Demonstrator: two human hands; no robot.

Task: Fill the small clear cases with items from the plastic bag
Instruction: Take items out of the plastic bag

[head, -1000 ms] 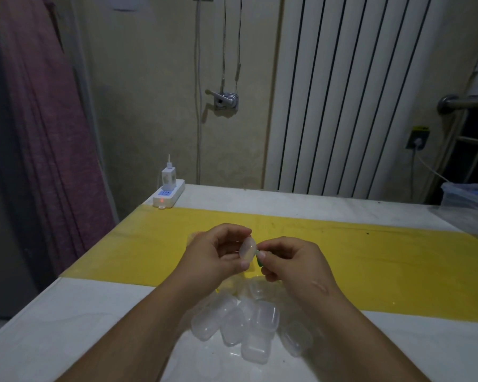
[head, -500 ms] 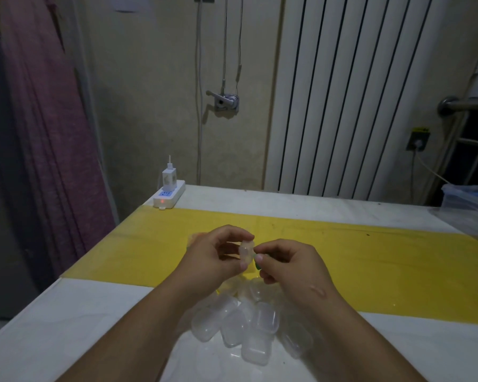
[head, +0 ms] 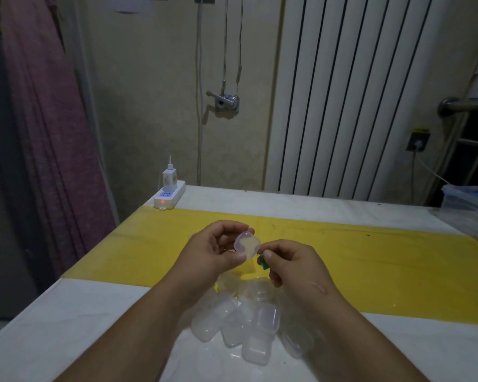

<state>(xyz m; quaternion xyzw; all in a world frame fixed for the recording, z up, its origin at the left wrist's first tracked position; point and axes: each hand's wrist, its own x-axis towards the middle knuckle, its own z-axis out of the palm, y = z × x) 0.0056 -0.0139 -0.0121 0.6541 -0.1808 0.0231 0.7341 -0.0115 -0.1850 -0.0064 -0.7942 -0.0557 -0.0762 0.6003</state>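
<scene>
My left hand (head: 213, 252) holds a small clear case (head: 246, 244) between thumb and fingers above the yellow strip, its flat face turned toward me. Just right of it, my right hand (head: 290, 267) pinches a small green item (head: 263, 262) at its fingertips, close to the case's lower right corner. Below both hands, a heap of several small clear cases (head: 249, 323) lies on the white tabletop, partly inside thin clear plastic. Whether the held case is open cannot be told.
A yellow strip (head: 370, 271) runs across the white table (head: 66, 326). A white power strip with a charger (head: 169, 194) sits at the far left corner. A clear plastic bag (head: 469, 213) lies at the right edge. A radiator and a wall stand behind.
My left hand has turned the clear case from edge-on so its broad face shows. My right hand has drawn slightly right and down, and the green item is now visible at its fingertips.
</scene>
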